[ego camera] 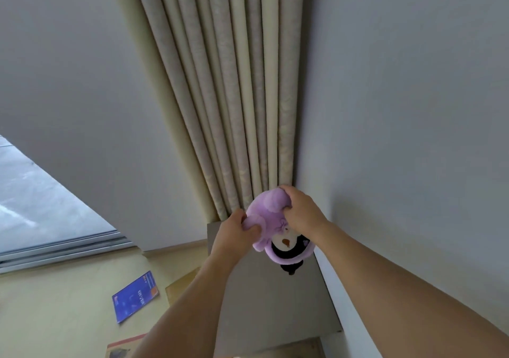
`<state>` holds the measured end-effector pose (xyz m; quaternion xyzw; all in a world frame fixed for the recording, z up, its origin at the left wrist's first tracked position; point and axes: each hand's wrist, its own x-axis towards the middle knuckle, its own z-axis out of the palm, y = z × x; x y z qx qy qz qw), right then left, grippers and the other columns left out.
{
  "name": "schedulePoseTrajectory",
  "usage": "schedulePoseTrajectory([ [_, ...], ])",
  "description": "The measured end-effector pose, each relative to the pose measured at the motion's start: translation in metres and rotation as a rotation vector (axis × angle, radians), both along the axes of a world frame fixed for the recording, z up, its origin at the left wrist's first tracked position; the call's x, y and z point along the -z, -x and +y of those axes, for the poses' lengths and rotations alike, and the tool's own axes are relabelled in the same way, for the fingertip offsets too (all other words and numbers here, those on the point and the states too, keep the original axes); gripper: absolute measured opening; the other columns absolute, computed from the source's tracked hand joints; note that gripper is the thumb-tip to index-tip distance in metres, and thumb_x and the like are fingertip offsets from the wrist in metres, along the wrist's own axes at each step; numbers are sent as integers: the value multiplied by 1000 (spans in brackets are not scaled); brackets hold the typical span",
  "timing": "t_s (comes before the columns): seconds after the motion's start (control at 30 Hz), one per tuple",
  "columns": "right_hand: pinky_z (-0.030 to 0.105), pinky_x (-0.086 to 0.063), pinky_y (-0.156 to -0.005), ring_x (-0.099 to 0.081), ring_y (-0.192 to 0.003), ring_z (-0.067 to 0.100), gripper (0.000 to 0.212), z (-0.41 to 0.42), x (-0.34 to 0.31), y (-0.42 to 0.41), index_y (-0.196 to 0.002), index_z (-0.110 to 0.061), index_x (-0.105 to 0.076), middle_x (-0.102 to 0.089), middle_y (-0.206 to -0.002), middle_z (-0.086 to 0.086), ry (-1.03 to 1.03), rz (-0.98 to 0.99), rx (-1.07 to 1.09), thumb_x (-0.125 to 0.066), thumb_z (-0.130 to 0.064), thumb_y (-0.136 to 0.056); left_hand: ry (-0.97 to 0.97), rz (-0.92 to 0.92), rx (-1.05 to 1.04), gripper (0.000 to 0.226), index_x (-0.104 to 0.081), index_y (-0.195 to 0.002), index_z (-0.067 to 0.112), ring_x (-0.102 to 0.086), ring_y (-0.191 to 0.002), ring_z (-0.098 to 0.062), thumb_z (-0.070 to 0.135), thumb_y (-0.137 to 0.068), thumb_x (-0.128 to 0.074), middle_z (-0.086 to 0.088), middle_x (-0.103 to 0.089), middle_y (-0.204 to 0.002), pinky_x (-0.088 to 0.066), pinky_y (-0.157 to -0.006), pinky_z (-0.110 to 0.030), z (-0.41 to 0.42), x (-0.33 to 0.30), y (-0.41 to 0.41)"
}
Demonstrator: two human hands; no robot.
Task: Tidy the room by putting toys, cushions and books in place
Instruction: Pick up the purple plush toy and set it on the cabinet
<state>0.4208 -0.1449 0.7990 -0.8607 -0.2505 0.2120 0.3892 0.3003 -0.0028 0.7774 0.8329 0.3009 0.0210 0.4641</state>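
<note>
Purple plush fills the middle of the view: a soft toy [271,220] in lilac fabric, with a white face, a small brown mark on the face and black parts below, is held up in the corner of the room. Both hands have hold of it. The left hand [237,233] has its fingers curled round a purple limb or flap on the toy's left side, the thumb pressing into the fabric. The right hand [298,209] grips the toy's upper purple part from the right, its fingers dug into the plush. Both forearms reach up from the lower edge of the frame.

The toy is just in front of the foot of a beige pleated curtain [234,96], which hangs in the corner between two pale grey walls. Directly beneath the toy is the flat top of a grey cabinet [270,297] that stands against the right wall; whether the toy touches that top cannot be told.

On the yellowish floor [55,316] to the left lies a blue book [135,297], flat and well apart from the toy. Another flat item with a reddish edge [124,346] shows at the bottom margin, too cropped to identify. A window [41,206] with a grey frame occupies the left side.
</note>
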Motion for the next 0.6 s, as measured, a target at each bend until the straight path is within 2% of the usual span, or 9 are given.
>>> schedulePoseTrajectory([
  [0.13, 41, -50, -99, -54, -121, 20, 57, 21, 22, -22, -140, -33, -40, -54, -137, -3, 69, 12, -54, -41, -7, -89, 73, 28, -88, 18, -53, -87, 11, -45, -60, -14, 22, -79, -65, 2, -55, -73, -39, -53, -27, 12, 24, -16],
  [0.23, 40, -45, -105, -49, -129, 22, 59, 36, 42, -43, -146, -31, -35, -49, -144, -1, 136, 36, -95, -44, -9, -92, 131, 45, -114, 12, -53, -82, 19, -48, -60, -12, 19, -80, -65, 5, -56, -73, -39, -53, -22, 23, 45, -30],
  [0.37, 40, -46, -102, -49, -128, 22, 63, 61, 82, -68, -145, -43, -26, -47, -145, -4, 240, 71, -78, -42, -13, -92, 225, 104, -144, 20, -44, -76, 14, -40, -60, -13, 18, -79, -63, 3, -49, -70, -36, -52, -24, 42, 85, -57],
  [0.47, 27, -42, -90, -52, -122, 27, 67, 72, 109, -77, -150, -30, -25, -49, -141, 6, 296, 80, -41, -46, -7, -91, 284, 126, -169, 19, -44, -77, 12, -41, -62, -15, 17, -80, -62, 0, -49, -71, -36, -53, -26, 47, 118, -76],
  [0.5, 27, -40, -89, -51, -122, 28, 70, 75, 119, -81, -151, -25, -24, -48, -141, 9, 327, 73, -37, -48, -3, -89, 305, 131, -174, 18, -45, -79, 11, -42, -63, -15, 17, -80, -62, -1, -50, -72, -37, -53, -26, 48, 132, -82],
  [0.6, 30, -35, -103, -40, -134, 27, 77, 78, 158, -93, -154, -22, -17, -35, -151, 7, 381, 101, -15, -49, 1, -87, 350, 161, -183, 18, -46, -79, 11, -46, -63, -16, 18, -82, -63, -1, -52, -71, -39, -52, -25, 55, 175, -100],
])
